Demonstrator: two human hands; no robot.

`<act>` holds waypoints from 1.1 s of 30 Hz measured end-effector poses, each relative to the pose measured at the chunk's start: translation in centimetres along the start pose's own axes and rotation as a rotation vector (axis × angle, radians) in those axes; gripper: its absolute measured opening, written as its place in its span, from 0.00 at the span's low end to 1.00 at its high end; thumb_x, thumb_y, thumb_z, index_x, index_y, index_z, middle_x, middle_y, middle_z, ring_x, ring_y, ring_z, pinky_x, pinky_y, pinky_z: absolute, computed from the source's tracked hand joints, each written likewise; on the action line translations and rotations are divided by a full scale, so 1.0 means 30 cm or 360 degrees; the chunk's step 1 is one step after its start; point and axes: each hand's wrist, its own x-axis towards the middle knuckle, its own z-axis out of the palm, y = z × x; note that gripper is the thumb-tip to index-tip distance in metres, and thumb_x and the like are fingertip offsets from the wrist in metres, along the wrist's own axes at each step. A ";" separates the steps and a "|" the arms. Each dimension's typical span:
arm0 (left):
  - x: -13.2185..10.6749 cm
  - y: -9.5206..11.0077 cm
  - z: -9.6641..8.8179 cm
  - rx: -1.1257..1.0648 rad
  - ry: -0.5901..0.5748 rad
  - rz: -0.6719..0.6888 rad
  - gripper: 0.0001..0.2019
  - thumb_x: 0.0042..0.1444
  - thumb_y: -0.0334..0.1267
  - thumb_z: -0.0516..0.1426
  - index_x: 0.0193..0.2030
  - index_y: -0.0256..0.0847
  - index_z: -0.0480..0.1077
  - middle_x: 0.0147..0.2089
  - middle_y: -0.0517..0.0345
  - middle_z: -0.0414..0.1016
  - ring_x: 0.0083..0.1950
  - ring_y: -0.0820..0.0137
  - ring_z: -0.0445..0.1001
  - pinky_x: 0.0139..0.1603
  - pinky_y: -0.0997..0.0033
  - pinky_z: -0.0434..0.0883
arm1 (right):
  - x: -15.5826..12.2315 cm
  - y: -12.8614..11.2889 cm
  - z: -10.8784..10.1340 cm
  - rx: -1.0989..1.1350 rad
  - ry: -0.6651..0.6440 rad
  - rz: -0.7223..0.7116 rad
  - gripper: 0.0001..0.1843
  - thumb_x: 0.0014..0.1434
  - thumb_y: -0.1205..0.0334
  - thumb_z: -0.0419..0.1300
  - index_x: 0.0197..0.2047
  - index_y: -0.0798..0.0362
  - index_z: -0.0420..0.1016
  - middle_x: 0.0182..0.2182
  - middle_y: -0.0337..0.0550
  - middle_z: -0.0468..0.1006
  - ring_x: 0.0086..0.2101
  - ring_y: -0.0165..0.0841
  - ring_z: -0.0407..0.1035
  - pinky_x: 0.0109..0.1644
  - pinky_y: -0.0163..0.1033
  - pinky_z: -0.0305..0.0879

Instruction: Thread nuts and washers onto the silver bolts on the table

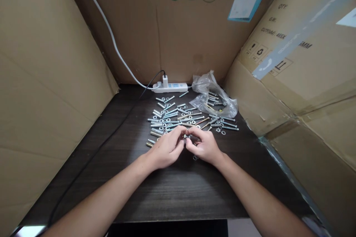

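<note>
My left hand (168,147) and my right hand (204,145) meet low over the dark table, fingertips almost touching. Between them is a small silver bolt (187,137) with a hex-shaped end showing. My right thumb and fingers are closed around its shank, and my left thumb and fingers pinch at the hex end. Fingers cover much of the piece, so whether that end is a nut or a head is unclear. Just beyond my hands lie many metal bolts (170,115), sleeves (155,134), washers (223,132) and nuts (218,130). A ring washer (195,157) lies below my right hand.
Behind the hardware sits a white power strip (170,88) with a plug and a black cable (116,127) crossing the table's left side. A clear plastic bag (205,85) holding more bolts lies at back right. Cardboard walls (191,37) enclose the back and both sides.
</note>
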 end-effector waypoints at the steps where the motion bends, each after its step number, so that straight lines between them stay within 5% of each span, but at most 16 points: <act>1: 0.002 0.000 0.001 -0.0005 -0.0003 -0.0007 0.08 0.61 0.32 0.45 0.46 0.41 0.59 0.38 0.59 0.68 0.35 0.72 0.67 0.38 0.72 0.64 | 0.001 0.001 0.000 0.0002 0.0013 0.0008 0.07 0.51 0.62 0.56 0.35 0.53 0.70 0.21 0.35 0.69 0.18 0.23 0.58 0.22 0.28 0.56; 10: 0.014 -0.003 -0.004 0.0032 -0.0034 -0.0061 0.09 0.63 0.37 0.44 0.46 0.41 0.60 0.39 0.57 0.68 0.38 0.70 0.68 0.39 0.70 0.65 | -0.001 0.020 0.002 -0.0030 0.0029 0.0024 0.05 0.52 0.62 0.56 0.34 0.52 0.68 0.20 0.34 0.67 0.18 0.24 0.59 0.22 0.29 0.55; 22: 0.020 -0.031 0.023 -0.0034 -0.0009 -0.0119 0.18 0.64 0.40 0.42 0.24 0.38 0.58 0.24 0.63 0.62 0.27 0.75 0.61 0.30 0.74 0.59 | -0.002 -0.013 -0.003 -0.0088 -0.0069 -0.0219 0.05 0.53 0.62 0.56 0.34 0.52 0.69 0.20 0.34 0.71 0.17 0.23 0.60 0.23 0.29 0.56; 25: 0.010 -0.015 0.019 -0.0042 0.0000 -0.0141 0.18 0.65 0.40 0.40 0.26 0.38 0.60 0.26 0.62 0.64 0.29 0.74 0.64 0.32 0.73 0.60 | -0.004 -0.009 -0.003 -0.0089 -0.0057 -0.0217 0.06 0.53 0.62 0.56 0.35 0.53 0.70 0.21 0.35 0.71 0.18 0.24 0.61 0.23 0.29 0.57; 30: -0.006 0.004 0.027 -0.0092 0.0131 -0.0109 0.08 0.60 0.35 0.46 0.45 0.40 0.58 0.37 0.59 0.66 0.36 0.70 0.66 0.39 0.70 0.64 | -0.003 0.004 -0.001 -0.0073 -0.0016 -0.0166 0.08 0.53 0.61 0.57 0.36 0.53 0.70 0.20 0.34 0.71 0.17 0.23 0.60 0.22 0.29 0.56; 33: -0.006 0.008 0.033 -0.0150 0.0144 -0.0060 0.07 0.60 0.32 0.44 0.45 0.40 0.56 0.39 0.57 0.64 0.37 0.71 0.66 0.40 0.69 0.64 | 0.002 0.009 -0.001 -0.0058 0.0040 -0.0135 0.08 0.53 0.62 0.56 0.37 0.54 0.70 0.22 0.35 0.72 0.18 0.23 0.61 0.23 0.28 0.57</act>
